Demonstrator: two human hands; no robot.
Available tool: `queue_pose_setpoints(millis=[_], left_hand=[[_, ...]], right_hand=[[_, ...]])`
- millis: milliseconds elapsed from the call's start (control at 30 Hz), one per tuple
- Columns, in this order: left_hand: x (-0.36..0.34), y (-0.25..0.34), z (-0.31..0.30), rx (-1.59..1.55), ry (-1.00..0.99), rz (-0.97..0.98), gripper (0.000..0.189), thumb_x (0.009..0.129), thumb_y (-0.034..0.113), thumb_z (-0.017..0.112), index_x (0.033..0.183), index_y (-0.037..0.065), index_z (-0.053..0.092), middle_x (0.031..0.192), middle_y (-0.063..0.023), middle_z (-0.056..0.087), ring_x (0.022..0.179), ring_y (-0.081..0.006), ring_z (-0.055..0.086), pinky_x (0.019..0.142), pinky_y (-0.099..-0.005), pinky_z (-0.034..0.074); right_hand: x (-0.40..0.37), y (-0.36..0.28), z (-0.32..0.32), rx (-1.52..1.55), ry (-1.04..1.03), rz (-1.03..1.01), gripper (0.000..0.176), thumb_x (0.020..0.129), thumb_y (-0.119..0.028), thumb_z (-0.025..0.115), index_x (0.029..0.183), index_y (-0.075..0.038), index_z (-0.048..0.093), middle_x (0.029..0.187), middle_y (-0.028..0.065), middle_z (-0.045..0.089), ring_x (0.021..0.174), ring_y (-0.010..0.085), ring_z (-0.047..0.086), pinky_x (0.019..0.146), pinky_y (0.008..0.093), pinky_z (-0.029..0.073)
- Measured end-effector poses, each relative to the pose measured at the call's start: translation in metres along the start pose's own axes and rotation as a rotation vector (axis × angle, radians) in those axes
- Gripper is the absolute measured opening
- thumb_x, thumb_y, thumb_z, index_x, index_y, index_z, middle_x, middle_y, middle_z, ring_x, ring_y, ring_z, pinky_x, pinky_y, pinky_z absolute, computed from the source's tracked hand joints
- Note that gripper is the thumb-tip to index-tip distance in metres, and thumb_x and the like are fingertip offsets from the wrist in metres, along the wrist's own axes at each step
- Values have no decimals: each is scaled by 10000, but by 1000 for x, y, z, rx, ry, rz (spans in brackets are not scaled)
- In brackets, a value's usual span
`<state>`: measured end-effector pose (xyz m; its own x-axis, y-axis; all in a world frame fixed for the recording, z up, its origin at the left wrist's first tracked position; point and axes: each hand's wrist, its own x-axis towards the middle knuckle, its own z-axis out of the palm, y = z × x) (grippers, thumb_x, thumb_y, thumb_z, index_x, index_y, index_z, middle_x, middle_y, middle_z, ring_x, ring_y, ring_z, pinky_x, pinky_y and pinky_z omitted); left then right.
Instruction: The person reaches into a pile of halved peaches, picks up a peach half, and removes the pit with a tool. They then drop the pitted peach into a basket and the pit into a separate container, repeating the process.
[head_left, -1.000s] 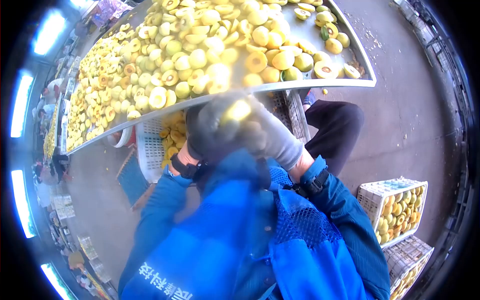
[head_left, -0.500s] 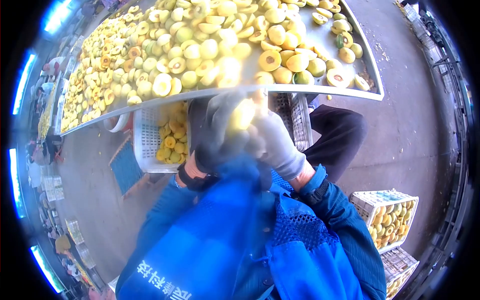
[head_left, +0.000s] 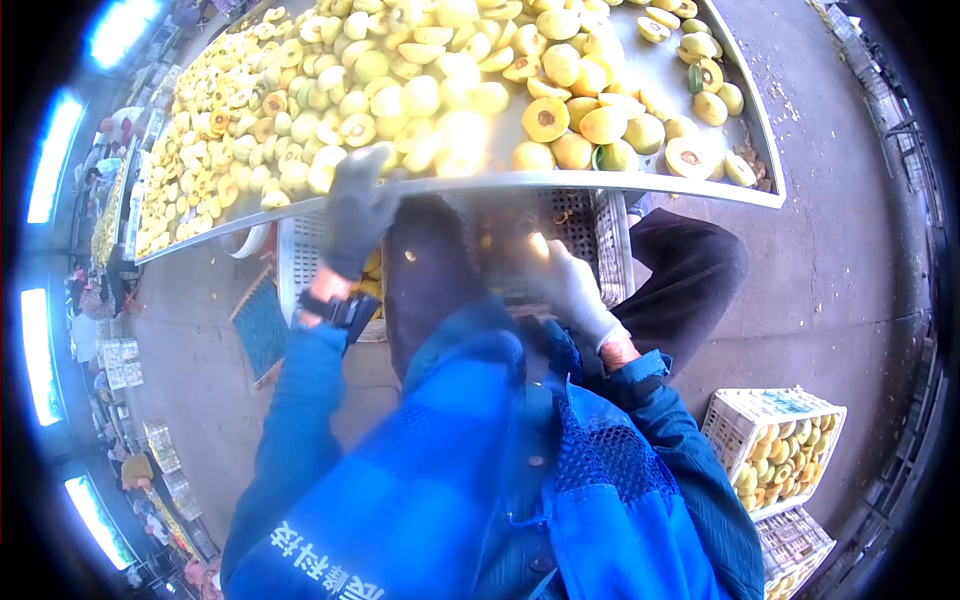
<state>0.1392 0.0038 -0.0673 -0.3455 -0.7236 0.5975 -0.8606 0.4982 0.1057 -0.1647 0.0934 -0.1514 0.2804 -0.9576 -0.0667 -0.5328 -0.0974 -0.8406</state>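
Note:
My left hand [head_left: 358,215], in a dark grey glove, is raised at the front rim of the metal tray [head_left: 470,184], with its fingers stretched up and apart. Its fingertips overlap the nearest halved yellow peaches [head_left: 326,168] in view; contact cannot be made out. My right hand [head_left: 578,295], in a pale glove, is lower, over a grey crate [head_left: 612,240] between my knees. Its fingers are smeared by motion, and a small pale yellow patch at their tips is too blurred to name.
Left of my leg, a white crate [head_left: 291,262] holds more peaches, partly behind my left arm. A blue-topped stool [head_left: 266,325] is beside it. Stacked crates [head_left: 725,440] of halved peaches stand on the floor to the right. Other people sit along the far left.
My hands were together around a yellow peach below the tray's rim. They have parted: the left went left and up to the rim, the right slightly right and down over the grey crate.

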Motion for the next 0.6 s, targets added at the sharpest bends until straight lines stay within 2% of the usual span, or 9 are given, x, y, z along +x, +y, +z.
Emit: queue_pose_setpoints(millis=[67,167,233,300,367,400,433,533,600], left_hand=[[31,14,28,-74,-198,11,388,831,239,719,1170,65,646,1049,-164,646,1003,-353,594,889,-438,464],[42,-1,82,-17,-356,79,402,826,278,724,1179,98,661,1080,-146,659,1028,-336,596,912,-441,458],[47,-1,100,-37,-335,131,410,820,287,727,1184,111,662,1086,-147,659,1028,-335,593,911,-449,455],[50,-3,109,-108,-288,141,410,817,284,729,1186,118,663,1092,-151,658,1030,-334,587,924,-457,448],[61,3,103,-251,-298,19,411,820,188,742,1205,81,645,1094,-141,671,1011,-273,629,929,-397,482],[64,7,102,-392,-267,-63,413,822,161,744,1212,72,639,1098,-137,674,1002,-252,640,924,-377,492],[73,18,94,-535,-234,-145,416,824,134,746,1218,63,634,1103,-133,678,992,-231,651,919,-357,501],[86,61,63,-645,-283,-229,451,836,104,749,1251,9,602,1116,-100,687,991,-161,648,916,-309,500],[84,85,57,-812,-262,-339,453,859,106,732,1270,-17,584,1151,-97,671,1058,-177,621,960,-318,476]], right_hand=[[1,-3,-6,-80,-66,-63,327,899,-125,584,1218,-80,530,956,183,610,811,402,650,621,467,518],[0,20,2,-309,-63,-239,437,848,-302,676,1229,-158,516,852,117,574,559,312,628,543,420,539],[0,21,-1,-441,-60,-256,322,879,-175,634,1175,-81,551,917,134,613,712,285,658,596,407,536],[1,14,-11,-226,-35,-75,250,896,-107,620,1132,-41,576,949,145,644,799,253,673,636,378,537],[10,-40,-52,339,20,306,214,899,-96,635,1100,-36,590,949,149,668,822,217,675,661,335,542],[19,-28,-48,175,143,107,227,896,-100,665,1095,-19,592,921,106,695,830,185,671,699,294,534],[33,-27,-41,340,397,-47,281,910,-246,639,1124,-82,560,794,179,631,660,379,661,579,438,538],[62,-41,-43,442,463,-85,268,918,-191,596,1119,-16,564,775,154,649,599,307,626,565,378,522],[78,-44,-32,839,381,58,272,922,-174,569,1120,13,565,789,147,657,596,250,602,561,351,509]])
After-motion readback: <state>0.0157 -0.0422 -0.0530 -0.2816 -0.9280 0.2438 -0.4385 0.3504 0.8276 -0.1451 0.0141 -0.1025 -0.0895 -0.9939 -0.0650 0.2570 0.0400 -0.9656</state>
